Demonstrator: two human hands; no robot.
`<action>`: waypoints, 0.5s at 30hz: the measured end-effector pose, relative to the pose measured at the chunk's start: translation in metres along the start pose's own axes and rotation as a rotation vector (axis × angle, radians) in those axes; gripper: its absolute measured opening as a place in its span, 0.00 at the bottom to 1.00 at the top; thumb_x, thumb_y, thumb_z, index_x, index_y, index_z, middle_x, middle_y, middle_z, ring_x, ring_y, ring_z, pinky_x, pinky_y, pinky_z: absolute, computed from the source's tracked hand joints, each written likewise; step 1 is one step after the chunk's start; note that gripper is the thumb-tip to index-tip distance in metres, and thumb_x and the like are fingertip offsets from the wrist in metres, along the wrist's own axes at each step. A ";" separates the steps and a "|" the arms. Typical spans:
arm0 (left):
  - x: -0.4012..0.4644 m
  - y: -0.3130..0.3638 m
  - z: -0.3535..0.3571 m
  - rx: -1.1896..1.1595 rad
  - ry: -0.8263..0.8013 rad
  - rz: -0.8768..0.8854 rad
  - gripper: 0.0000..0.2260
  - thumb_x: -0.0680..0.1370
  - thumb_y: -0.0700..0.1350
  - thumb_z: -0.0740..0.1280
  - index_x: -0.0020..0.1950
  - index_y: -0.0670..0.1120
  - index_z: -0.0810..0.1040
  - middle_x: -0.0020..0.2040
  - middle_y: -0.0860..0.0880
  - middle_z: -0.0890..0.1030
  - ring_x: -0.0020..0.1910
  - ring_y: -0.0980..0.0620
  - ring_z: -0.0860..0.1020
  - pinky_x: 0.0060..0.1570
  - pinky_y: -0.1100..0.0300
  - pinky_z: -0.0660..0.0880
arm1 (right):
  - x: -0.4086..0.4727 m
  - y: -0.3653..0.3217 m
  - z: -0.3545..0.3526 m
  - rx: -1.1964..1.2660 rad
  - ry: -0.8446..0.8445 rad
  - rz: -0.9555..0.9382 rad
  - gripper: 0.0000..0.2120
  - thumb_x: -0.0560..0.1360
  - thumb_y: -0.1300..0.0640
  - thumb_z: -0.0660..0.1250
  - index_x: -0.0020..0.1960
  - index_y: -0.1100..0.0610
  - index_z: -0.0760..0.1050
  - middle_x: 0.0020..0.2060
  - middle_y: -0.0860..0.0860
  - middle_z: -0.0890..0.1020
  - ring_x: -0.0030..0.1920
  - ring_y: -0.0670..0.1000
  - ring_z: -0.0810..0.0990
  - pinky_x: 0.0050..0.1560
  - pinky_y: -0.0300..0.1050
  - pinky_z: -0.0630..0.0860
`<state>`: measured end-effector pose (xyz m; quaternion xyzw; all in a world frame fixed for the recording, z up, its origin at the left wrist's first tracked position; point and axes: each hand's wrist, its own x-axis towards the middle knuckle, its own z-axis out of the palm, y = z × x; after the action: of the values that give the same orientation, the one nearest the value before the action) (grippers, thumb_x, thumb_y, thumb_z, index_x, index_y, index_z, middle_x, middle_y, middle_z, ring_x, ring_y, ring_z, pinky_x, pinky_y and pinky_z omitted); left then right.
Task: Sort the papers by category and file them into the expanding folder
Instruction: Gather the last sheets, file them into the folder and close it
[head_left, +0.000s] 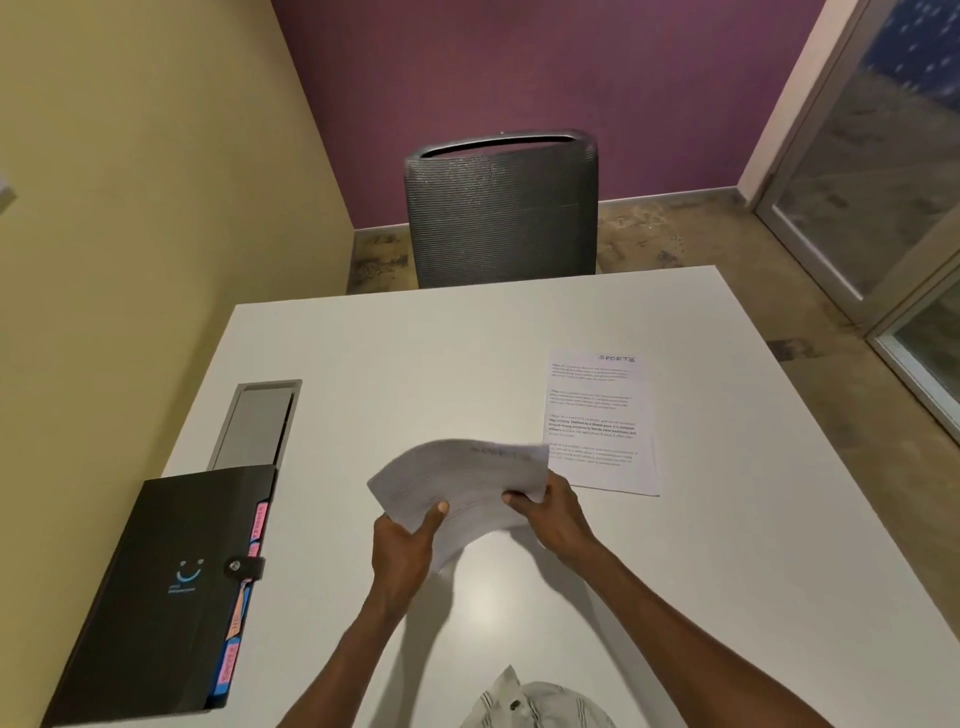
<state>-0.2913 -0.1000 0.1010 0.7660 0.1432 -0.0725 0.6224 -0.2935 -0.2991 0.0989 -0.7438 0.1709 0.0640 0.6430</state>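
I see both hands raised over the white table (426, 364), sharing one bundle of papers (457, 483). Left hand (408, 545): fingers curled under the bundle's near-left corner, thumb pressed on top, so it grips the sheets. Right hand (548, 512): thumb on top at the bundle's right edge, fingers tucked beneath, pinching the same papers. Bundle is bowed and blurred; its heading is not legible.

One sheet headed "SPORTS" (600, 423) lies flat on the table to the right, apart from the hands; the bundle's right corner overlaps it in view, contact can't be told.

Expanding folder (156, 592), black, lies at the table's near-left edge, flap down w/ snap strap fastened; pink, orange and blue tabs (258, 522) stick out along its right side. Just beyond it sits a grey cable hatch (257, 426) recessed in the tabletop.

Grey mesh chair (501, 208) stands at the far side, back toward me. Striped collar (535, 704) at bottom edge.
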 end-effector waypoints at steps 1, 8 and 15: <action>0.002 0.001 0.000 -0.002 0.011 0.001 0.06 0.75 0.45 0.74 0.49 0.50 0.80 0.43 0.54 0.85 0.44 0.58 0.83 0.39 0.67 0.75 | 0.001 -0.004 0.000 -0.002 -0.001 0.005 0.12 0.73 0.62 0.72 0.54 0.51 0.77 0.45 0.45 0.83 0.45 0.43 0.81 0.42 0.29 0.74; 0.006 -0.018 0.003 0.129 -0.014 0.001 0.08 0.76 0.45 0.73 0.53 0.45 0.80 0.46 0.53 0.84 0.45 0.57 0.82 0.36 0.71 0.74 | 0.003 0.013 0.001 -0.019 0.008 0.075 0.10 0.73 0.62 0.72 0.53 0.53 0.78 0.46 0.49 0.83 0.45 0.46 0.80 0.39 0.26 0.73; 0.025 -0.016 0.005 0.245 -0.006 0.029 0.08 0.78 0.46 0.70 0.53 0.44 0.80 0.44 0.53 0.83 0.42 0.61 0.79 0.35 0.67 0.72 | 0.015 0.021 -0.005 -0.050 -0.054 0.078 0.13 0.74 0.64 0.70 0.55 0.52 0.76 0.45 0.45 0.82 0.43 0.40 0.80 0.40 0.27 0.74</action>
<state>-0.2717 -0.0983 0.0782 0.8382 0.1202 -0.0829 0.5254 -0.2871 -0.3090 0.0750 -0.7505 0.1807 0.1132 0.6255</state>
